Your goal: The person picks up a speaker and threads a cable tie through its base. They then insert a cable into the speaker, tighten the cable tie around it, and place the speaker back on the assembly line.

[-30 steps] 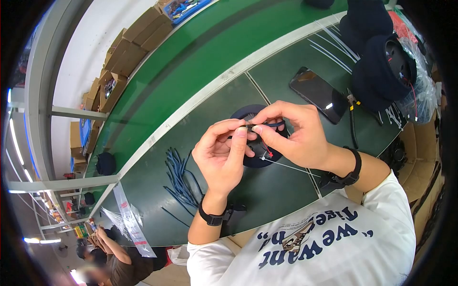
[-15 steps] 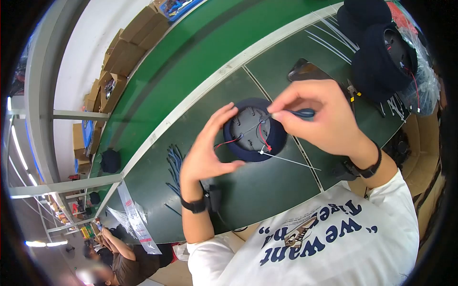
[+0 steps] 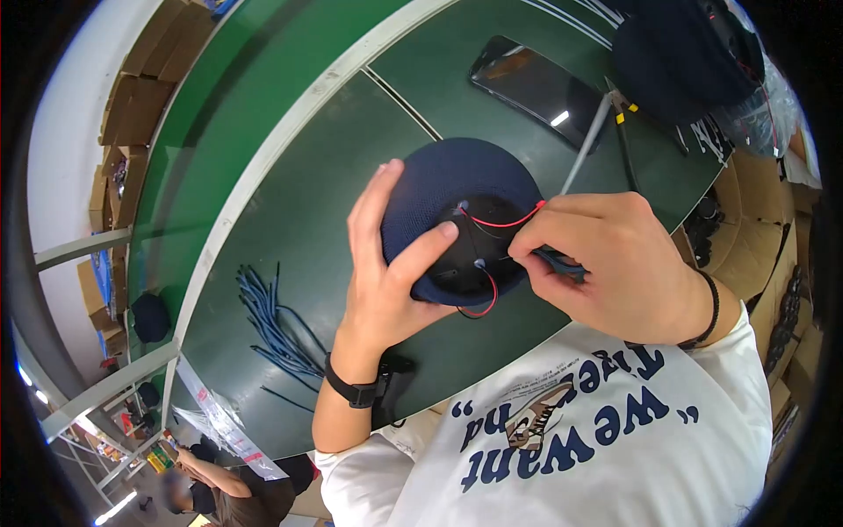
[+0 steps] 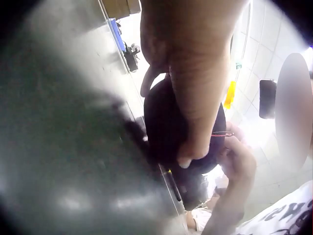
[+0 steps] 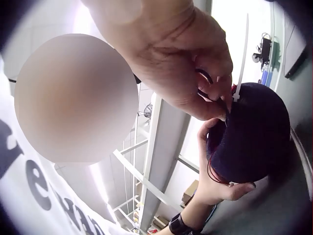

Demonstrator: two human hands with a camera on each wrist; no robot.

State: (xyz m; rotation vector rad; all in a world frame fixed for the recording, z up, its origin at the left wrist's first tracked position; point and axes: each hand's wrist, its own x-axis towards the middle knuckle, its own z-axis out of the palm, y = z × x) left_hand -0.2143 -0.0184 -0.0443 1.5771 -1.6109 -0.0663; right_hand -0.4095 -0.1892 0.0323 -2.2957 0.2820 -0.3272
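We have the round navy body [image 3: 461, 176] between our hands, our left hand [image 3: 379, 268] gripping its left side, black face [image 3: 457, 255] tilted toward us, while our right hand [image 3: 606, 268], nearer that face's right edge, pinches a looped dark cord [image 3: 562, 263] there.

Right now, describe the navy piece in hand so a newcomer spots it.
Over the green table, look at the person's left hand. It grips a rounded navy mesh piece with red wires across its black face. Unlike its lookalike by the pliers, it's held.
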